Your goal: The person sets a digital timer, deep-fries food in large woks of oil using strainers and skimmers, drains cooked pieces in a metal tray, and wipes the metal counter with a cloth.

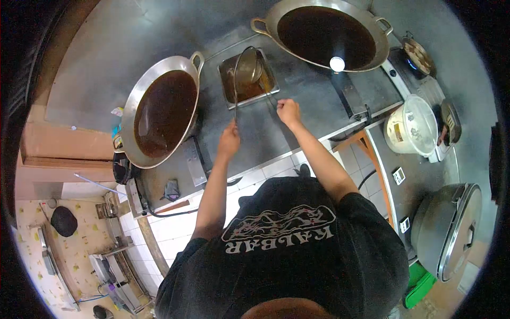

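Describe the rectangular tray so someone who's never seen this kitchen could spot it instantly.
Find the metal counter with two wide pans of dark liquid, the left pan and the right pan. Between them sits the tray, with a round strainer over it. Unlike the round, loop-handled pans, it is small and straight-sided.

Holds long handle of strainer [248, 70] in left hand [229, 141], strainer head over metal tray [221, 85] with brown liquid. Grips thin utensil [270, 97] in right hand [288, 111], far end reaching into same tray. Stands at steel counter [313, 101] in black T-shirt [297, 266], KALBAR print on front. Has left pan [129, 114], wide with loop handles, on one side of tray and right pan [272, 26], similar, on other; dark liquid in both. Farther right: small pan [418, 56] over blue flame, whitish bucket [394, 134]; nearer, big lidded pot [435, 223].
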`<state>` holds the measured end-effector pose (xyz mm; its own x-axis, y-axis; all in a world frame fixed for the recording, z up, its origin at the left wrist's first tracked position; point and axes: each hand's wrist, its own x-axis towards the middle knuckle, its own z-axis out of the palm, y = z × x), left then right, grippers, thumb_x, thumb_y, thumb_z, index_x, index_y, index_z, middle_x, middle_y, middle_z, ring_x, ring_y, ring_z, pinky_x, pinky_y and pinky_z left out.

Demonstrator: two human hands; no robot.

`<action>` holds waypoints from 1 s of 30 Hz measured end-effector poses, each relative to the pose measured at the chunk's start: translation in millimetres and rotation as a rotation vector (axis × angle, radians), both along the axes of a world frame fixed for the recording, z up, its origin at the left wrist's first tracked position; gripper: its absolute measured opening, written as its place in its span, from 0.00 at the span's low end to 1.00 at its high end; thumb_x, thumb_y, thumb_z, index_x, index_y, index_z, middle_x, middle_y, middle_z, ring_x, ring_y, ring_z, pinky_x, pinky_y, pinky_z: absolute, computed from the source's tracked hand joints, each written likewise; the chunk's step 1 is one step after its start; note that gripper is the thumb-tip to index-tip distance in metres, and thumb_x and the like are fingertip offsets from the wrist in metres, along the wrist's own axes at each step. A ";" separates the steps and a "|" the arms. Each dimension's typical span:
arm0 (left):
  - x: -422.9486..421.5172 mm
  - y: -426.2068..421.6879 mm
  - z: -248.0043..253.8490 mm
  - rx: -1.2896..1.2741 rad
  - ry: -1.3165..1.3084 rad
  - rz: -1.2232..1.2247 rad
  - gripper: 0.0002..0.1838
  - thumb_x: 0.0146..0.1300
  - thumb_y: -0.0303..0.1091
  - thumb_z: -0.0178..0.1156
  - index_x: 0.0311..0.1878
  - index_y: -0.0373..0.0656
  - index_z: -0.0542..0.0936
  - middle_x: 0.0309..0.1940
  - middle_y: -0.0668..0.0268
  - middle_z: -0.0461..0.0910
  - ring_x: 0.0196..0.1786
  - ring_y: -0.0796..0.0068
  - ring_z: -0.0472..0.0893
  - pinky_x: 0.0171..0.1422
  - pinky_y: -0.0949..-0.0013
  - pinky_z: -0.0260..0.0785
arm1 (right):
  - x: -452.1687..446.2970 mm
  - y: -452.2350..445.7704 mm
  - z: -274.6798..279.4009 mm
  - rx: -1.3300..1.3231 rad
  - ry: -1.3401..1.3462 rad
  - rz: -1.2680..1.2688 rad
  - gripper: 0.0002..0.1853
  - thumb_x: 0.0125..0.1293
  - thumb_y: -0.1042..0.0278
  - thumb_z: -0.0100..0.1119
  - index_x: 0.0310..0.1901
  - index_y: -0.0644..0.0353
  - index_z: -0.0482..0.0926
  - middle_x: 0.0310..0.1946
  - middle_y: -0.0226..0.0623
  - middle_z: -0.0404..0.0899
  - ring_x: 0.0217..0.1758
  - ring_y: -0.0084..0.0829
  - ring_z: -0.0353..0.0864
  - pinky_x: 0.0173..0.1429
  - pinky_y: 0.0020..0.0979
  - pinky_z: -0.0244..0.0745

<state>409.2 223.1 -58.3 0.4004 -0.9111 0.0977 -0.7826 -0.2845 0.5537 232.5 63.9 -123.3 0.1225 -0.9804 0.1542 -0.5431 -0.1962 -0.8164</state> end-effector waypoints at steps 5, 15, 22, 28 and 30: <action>-10.8 0.7 24.6 0.058 0.052 0.091 0.22 0.65 0.34 0.42 0.63 0.46 0.67 0.39 0.43 0.77 0.42 0.42 0.77 0.46 0.50 0.69 | 8.2 -2.7 -12.0 -0.060 -0.035 -0.052 0.07 0.49 0.71 0.58 0.29 0.61 0.82 0.28 0.47 0.81 0.33 0.47 0.81 0.41 0.39 0.76; -17.8 17.2 37.0 -0.105 -0.019 0.028 0.25 0.61 0.27 0.46 0.64 0.44 0.65 0.35 0.43 0.77 0.38 0.45 0.78 0.40 0.53 0.69 | -18.8 14.8 16.5 0.108 0.166 0.208 0.16 0.56 0.62 0.55 0.44 0.61 0.78 0.42 0.48 0.79 0.45 0.48 0.78 0.51 0.43 0.72; 1.8 43.5 10.2 0.058 0.030 0.025 0.24 0.65 0.31 0.44 0.66 0.46 0.62 0.23 0.48 0.74 0.26 0.50 0.77 0.33 0.56 0.67 | -106.9 124.0 164.1 0.427 -0.449 1.475 0.21 0.68 0.63 0.50 0.59 0.63 0.67 0.61 0.42 0.66 0.62 0.33 0.65 0.63 0.35 0.63; -22.4 52.7 60.0 -0.023 0.030 0.162 0.23 0.67 0.31 0.41 0.66 0.44 0.61 0.21 0.55 0.72 0.23 0.63 0.74 0.29 0.63 0.66 | -138.3 170.4 178.2 0.598 -0.624 1.696 0.25 0.71 0.54 0.37 0.65 0.55 0.62 0.68 0.50 0.51 0.73 0.46 0.45 0.73 0.47 0.39; -12.3 52.8 69.4 -0.200 0.066 0.180 0.23 0.67 0.29 0.42 0.66 0.44 0.60 0.22 0.56 0.72 0.23 0.65 0.74 0.30 0.66 0.66 | -143.4 168.7 159.7 0.524 -0.459 1.630 0.25 0.71 0.51 0.35 0.66 0.52 0.60 0.68 0.50 0.51 0.73 0.47 0.44 0.72 0.48 0.39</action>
